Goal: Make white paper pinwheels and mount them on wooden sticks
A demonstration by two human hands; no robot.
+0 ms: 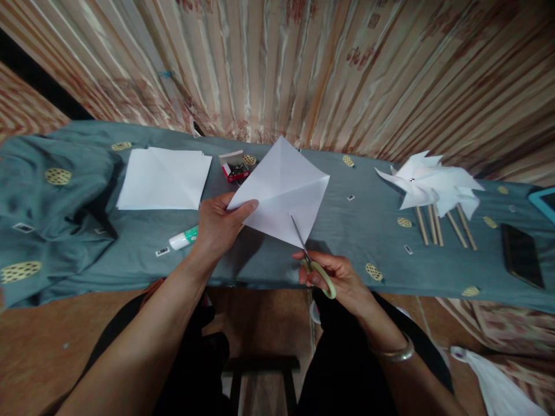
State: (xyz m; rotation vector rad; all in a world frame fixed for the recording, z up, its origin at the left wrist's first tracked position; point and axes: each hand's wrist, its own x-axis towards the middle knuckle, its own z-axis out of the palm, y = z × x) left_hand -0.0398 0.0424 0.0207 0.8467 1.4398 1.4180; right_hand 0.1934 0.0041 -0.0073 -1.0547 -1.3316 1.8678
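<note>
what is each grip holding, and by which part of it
The left grip holds the creased, white, four-cornered paper sheet near its left corner; the right grip holds metal scissors by their pale green looped handles.

Left hand (219,222): pinching the creased white sheet (277,193) by its left corner, thumb on top!
Right hand (336,271): gripping the scissors (304,251), which are reaching in at the sheet's nearest corner!
Left side: paper stack (162,179) lying flat, glue stick (183,238) resting just below, open red box (235,171) sitting between stack and sheet.
Right side: white pinwheels (433,182) overlapping, black phone (522,256) lying beyond.
</note>
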